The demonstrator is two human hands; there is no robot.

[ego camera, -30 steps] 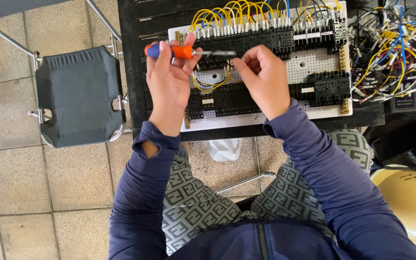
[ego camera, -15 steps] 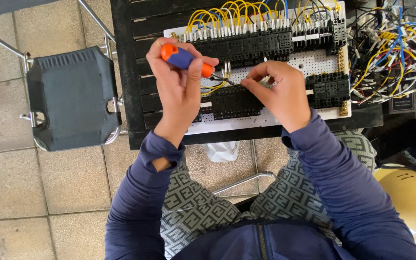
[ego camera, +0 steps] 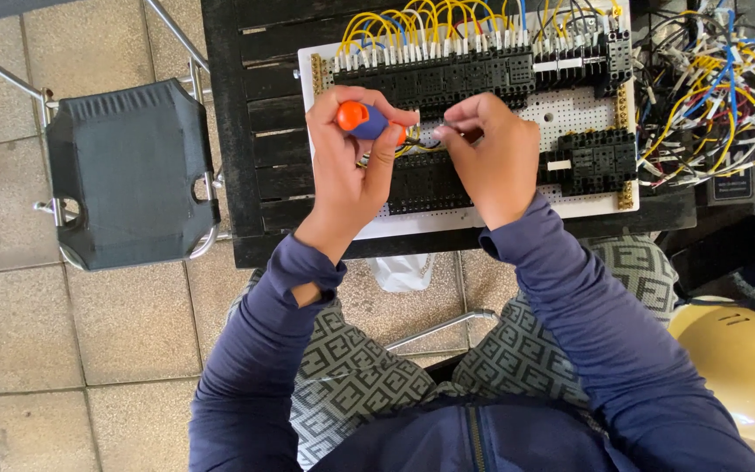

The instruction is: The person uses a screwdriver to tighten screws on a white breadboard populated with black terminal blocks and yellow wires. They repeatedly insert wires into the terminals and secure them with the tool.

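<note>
My left hand (ego camera: 351, 166) grips a screwdriver (ego camera: 367, 121) with an orange and blue handle, its shaft pointing right toward my other hand. My right hand (ego camera: 493, 157) pinches the end of a thin wire near the screwdriver tip, over the middle of a white perforated panel (ego camera: 570, 112). Black terminal blocks (ego camera: 474, 72) run across the panel, with several yellow wires (ego camera: 412, 26) looping along its far edge. The screwdriver tip is hidden between my hands.
The panel lies on a dark slatted table (ego camera: 251, 131). A dark metal-framed chair (ego camera: 128, 170) stands to the left on the tiled floor. A tangle of coloured wires (ego camera: 718, 96) lies at the right, and a yellow hard hat (ego camera: 744, 367) sits at the lower right.
My left hand has turned the screwdriver and lowered it toward the panel's middle. My right hand has moved in closer, and both hands now meet over the terminal blocks.
</note>
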